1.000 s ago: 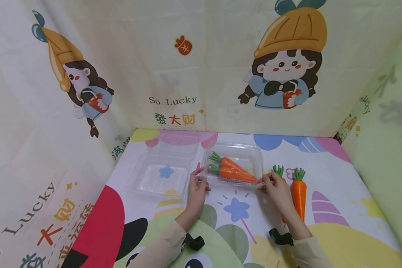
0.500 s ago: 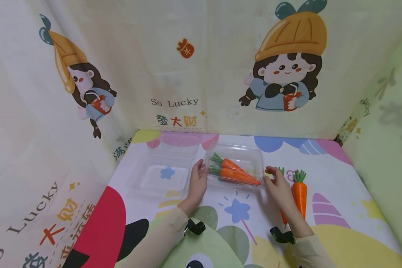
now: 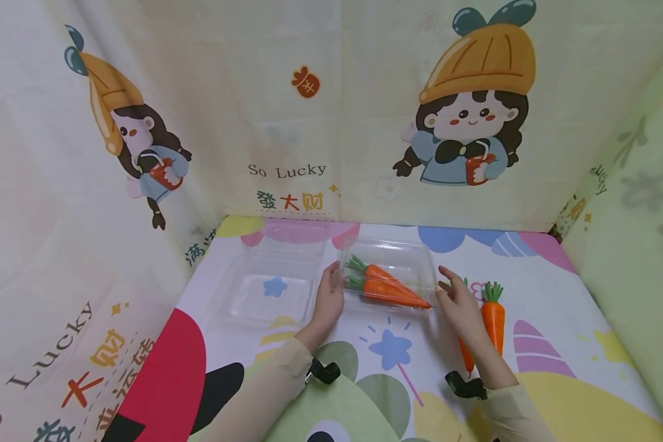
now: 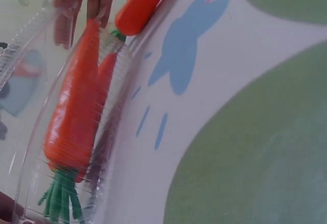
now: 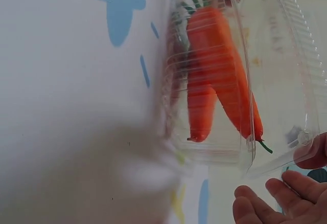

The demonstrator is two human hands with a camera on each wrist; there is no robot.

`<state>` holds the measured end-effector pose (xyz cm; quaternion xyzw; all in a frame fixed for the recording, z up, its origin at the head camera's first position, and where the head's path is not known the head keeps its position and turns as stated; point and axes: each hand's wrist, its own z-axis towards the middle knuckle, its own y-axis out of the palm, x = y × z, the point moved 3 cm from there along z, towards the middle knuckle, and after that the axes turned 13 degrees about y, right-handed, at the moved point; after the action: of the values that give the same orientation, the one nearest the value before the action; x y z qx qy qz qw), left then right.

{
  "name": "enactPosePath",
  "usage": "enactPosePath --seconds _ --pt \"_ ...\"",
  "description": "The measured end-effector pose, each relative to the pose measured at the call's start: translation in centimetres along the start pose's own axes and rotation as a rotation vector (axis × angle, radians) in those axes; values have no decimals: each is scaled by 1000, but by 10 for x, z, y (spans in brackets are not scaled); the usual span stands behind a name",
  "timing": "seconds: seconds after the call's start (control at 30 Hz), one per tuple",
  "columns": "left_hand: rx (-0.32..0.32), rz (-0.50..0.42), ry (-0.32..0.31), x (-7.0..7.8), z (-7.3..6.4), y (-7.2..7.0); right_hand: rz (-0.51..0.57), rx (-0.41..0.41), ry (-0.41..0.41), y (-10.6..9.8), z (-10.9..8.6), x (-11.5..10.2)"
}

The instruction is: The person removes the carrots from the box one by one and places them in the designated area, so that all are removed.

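A clear plastic clamshell box (image 3: 389, 250) holds two orange toy carrots (image 3: 389, 290) with green tops, lying side by side. Its lid (image 5: 291, 70) stands partly raised above the base in the right wrist view. One carrot's thin tip pokes past the rim there. My left hand (image 3: 328, 298) holds the box at its left end, thumb and fingers on either side of the rim. At the right end, my right hand (image 3: 460, 307) has its fingers spread, the thumb (image 5: 311, 152) right at the lid's corner. Two more carrots (image 3: 494, 316) lie beside the right hand, one partly hidden behind it.
To the left lies a second clear box (image 3: 265, 301), spread wide with its lid folded back. A printed cloth (image 3: 536, 331) covers the table, and patterned curtains (image 3: 359, 123) hang along the back and both sides.
My right hand has loosened from the box's right corner, its fingers now straighter and spread. My left hand has shifted slightly up along the left edge. The box tilts slightly.
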<state>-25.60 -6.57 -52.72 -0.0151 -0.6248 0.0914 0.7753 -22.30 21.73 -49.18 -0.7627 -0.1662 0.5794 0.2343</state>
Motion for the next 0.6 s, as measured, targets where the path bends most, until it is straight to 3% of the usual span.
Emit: enactPosePath --seconds 0.17,0.33,0.47,0.57,0.6 --pt "-27 13 -23 3 -8 1 32 -42 56 -6 -4 -2" --pt "-55 22 17 8 -18 0 82 -74 105 -14 -8 -4" --pt "-66 29 57 9 -24 -2 182 -91 92 -21 -8 -7" --pt "-87 21 65 9 -30 -5 259 -147 59 -24 6 9" --pt "-95 17 60 9 -32 -6 323 -227 -42 -22 30 25"
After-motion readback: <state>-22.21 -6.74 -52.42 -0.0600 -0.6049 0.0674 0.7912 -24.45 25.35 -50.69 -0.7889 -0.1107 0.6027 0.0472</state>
